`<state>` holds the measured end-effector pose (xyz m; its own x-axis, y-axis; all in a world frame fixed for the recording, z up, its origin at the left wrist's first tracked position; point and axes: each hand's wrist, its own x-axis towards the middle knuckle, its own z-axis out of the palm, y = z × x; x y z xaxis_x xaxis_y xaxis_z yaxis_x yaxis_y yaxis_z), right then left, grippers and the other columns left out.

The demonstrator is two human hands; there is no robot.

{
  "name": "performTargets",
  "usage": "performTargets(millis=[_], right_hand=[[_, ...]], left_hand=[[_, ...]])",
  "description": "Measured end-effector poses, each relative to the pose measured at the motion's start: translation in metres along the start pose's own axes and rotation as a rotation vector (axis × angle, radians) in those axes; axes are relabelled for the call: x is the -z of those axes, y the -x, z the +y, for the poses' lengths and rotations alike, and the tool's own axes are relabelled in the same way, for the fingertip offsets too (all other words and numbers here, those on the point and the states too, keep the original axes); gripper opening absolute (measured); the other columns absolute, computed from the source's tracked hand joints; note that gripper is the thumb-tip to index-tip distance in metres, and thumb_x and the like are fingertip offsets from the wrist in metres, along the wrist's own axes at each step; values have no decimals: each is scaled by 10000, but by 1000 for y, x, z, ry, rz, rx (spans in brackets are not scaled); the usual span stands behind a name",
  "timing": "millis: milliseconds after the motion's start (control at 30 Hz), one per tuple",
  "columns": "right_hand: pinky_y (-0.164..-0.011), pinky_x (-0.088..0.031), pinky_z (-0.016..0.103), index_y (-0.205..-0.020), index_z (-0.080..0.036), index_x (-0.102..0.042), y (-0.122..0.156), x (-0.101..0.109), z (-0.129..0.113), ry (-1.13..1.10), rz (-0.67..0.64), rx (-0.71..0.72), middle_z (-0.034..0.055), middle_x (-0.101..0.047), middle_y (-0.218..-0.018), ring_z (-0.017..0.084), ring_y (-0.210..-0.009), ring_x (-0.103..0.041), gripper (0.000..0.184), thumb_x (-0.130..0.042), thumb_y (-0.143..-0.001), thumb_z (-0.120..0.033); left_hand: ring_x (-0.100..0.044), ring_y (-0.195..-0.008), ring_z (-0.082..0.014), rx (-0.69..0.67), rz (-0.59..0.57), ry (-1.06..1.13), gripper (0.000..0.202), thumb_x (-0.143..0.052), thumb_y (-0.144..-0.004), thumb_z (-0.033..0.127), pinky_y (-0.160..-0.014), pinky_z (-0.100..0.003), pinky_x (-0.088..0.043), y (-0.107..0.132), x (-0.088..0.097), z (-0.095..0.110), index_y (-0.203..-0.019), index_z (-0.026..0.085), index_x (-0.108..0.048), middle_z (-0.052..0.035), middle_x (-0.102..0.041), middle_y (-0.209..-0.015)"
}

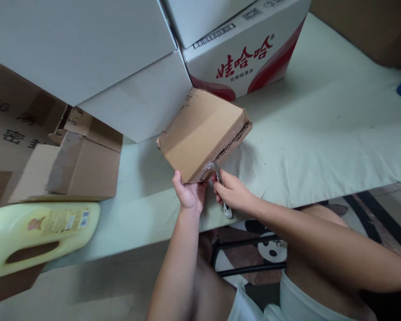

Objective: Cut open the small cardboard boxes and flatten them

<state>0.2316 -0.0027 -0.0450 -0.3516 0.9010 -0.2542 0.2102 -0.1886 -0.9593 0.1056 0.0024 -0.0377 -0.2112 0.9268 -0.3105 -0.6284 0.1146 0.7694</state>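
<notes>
Both full: left hand (191,196) grips a squarish brown cardboard box (202,131), right hand (233,191) a slim white utility knife (227,211). I'd slice shallow, away from the left.

Table (324,147), one, covered in pale green cloth (274,171), lightly creased, its near edge slanting up toward 3 o'clock. Directly on it:

- White box (140,96), plain, at 10 to 11 o'clock.
- Printed carton (243,71), white with red characters and red swooshes, at 1 o'clock, just beside the white box.
- Brown box (96,171), cardboard, flap raised, at 9 o'clock.
- Bottle (68,218), pale yellow, handled, labelled, lying flat by the edge at 8 o'clock; its full support cannot be told.
- Brown object (370,31), cut off by the frame, at 2 o'clock.
</notes>
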Motion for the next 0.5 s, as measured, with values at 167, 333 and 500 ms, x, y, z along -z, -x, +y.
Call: performTargets(millis=[167,333,500], right_hand=[[-496,-429,221,-856,-247,-362,0,-1,0,8,-3,5,-74,-549,-580,118,-491,-588,100,-440,-869,-186],[-495,-431,220,-855,-248,-358,0,-2,0,11,-7,-2,-80,-547,-564,118,-480,-589,115,-451,-866,-181],[-496,-438,235,-845,-251,-358,1,-1,-2,16,-14,-2,-79,-544,-539,134,-481,-592,117,-450,-863,-181]], left_hand=[[-641,-787,-235,-1,0,-3,596,-519,-747,665,-731,-373,-484,-1,1,0,-1081,199,-680,-83,-701,-913],[-645,-783,-245,8,0,-10,602,-504,-751,670,-721,-378,-486,0,0,0,-1074,193,-679,-85,-697,-893],[-646,-811,-255,14,-16,13,599,-499,-764,661,-761,-396,-492,0,1,0,-1080,183,-677,-92,-695,-884]])
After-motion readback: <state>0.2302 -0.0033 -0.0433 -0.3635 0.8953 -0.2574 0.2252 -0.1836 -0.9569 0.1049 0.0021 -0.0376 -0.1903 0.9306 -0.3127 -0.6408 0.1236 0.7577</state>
